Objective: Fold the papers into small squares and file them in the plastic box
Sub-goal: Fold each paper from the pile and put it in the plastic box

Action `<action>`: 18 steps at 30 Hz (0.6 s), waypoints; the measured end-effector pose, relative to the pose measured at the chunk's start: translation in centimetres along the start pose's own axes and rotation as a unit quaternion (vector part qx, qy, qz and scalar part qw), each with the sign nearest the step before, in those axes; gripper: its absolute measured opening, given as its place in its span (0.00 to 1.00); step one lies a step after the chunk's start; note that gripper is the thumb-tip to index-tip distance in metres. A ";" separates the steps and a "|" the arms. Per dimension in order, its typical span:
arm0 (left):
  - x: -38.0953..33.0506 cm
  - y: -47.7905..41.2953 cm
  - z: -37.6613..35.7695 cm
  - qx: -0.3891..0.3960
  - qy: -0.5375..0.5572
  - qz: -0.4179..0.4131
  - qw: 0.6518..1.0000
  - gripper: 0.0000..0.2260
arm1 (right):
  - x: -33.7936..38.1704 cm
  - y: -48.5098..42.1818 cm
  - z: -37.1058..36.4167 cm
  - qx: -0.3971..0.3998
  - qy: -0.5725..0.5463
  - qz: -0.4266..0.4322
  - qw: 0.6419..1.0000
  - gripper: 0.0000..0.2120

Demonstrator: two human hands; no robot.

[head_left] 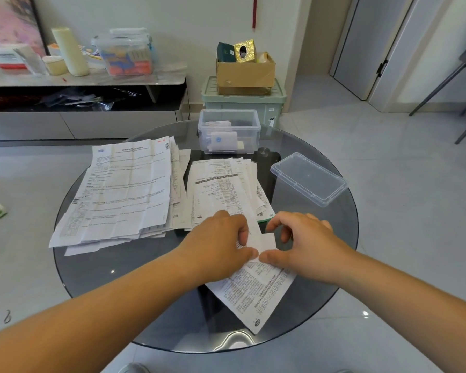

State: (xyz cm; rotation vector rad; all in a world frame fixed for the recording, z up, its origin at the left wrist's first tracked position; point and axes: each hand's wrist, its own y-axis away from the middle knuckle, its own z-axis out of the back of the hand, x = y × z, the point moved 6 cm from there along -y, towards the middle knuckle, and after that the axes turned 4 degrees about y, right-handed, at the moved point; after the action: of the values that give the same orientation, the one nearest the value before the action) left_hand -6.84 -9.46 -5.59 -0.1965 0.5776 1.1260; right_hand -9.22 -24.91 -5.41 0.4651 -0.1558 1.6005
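While half beneath left hand and right hand, paper, its fold indistinct.

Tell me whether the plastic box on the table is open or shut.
Open. The plastic box has no top on; its lid lies apart on the glass table, and folded papers sit inside.

Bare worktop lies at right centre and lower left; paper stacks, lid (clear plastic) and box crowd the upper middle
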 end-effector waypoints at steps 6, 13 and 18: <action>0.1 -0.2 0.0 0.030 0.021 0.012 0.999 0.11 | -0.1 -0.9 0.6 0.064 -0.023 -0.013 0.998 0.19; 0.4 -0.1 0.1 0.042 0.036 0.024 0.998 0.12 | 0.2 -1.7 0.9 0.112 -0.023 0.019 0.993 0.16; -0.1 0.5 0.1 0.030 -0.005 0.025 0.999 0.22 | 1.2 -1.4 0.7 0.100 -0.021 0.036 0.994 0.16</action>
State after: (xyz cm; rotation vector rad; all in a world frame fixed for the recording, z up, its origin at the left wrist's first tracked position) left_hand -7.26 -9.33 -5.38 -0.1260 0.6098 1.1549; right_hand -7.74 -23.95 -4.51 0.6541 -0.0446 1.6850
